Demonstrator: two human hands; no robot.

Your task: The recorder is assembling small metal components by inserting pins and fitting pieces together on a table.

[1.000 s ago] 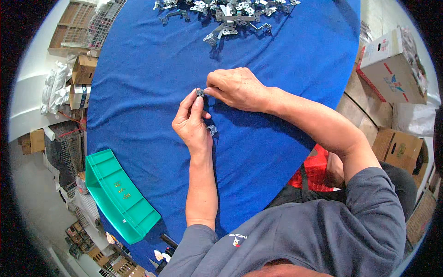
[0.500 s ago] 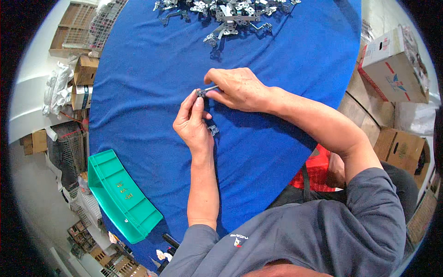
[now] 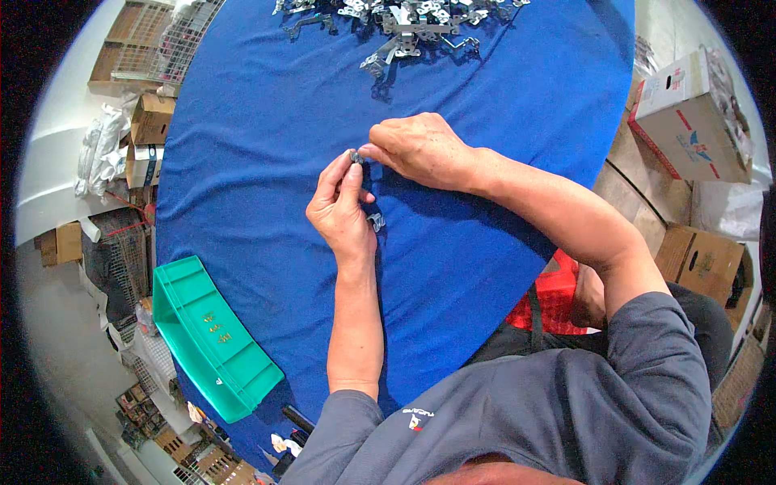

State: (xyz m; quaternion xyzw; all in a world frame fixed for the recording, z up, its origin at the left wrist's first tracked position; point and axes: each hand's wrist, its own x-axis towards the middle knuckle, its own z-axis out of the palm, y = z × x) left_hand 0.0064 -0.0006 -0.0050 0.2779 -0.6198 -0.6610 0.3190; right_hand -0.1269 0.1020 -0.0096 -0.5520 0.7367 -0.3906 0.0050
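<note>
My left hand (image 3: 341,212) pinches a small metal part (image 3: 356,158) between thumb and fingertips, above the blue cloth. Close against it, the fingers of my right hand (image 3: 422,149) are curled together, their tips meeting the part's right side. Whatever the right fingers grip is hidden. Beside my left palm shows a small silvery bracket (image 3: 376,221); I cannot tell whether it lies on the cloth or is held by the lower fingers. At the far side sits a heap of silvery metal brackets (image 3: 420,31).
A green plastic tray (image 3: 187,279) stands at the left, with several small brass-coloured pieces (image 3: 214,328) in it. Blue cloth (image 3: 259,162) covers the table. Cardboard boxes (image 3: 687,121) stand on the floor to the right, and a red bag (image 3: 554,301) is beside my lap.
The slim metal rod seen earlier between my right fingers no longer shows. My right hand has curled more and shifted slightly right; my left hand has risen a little with the part.
</note>
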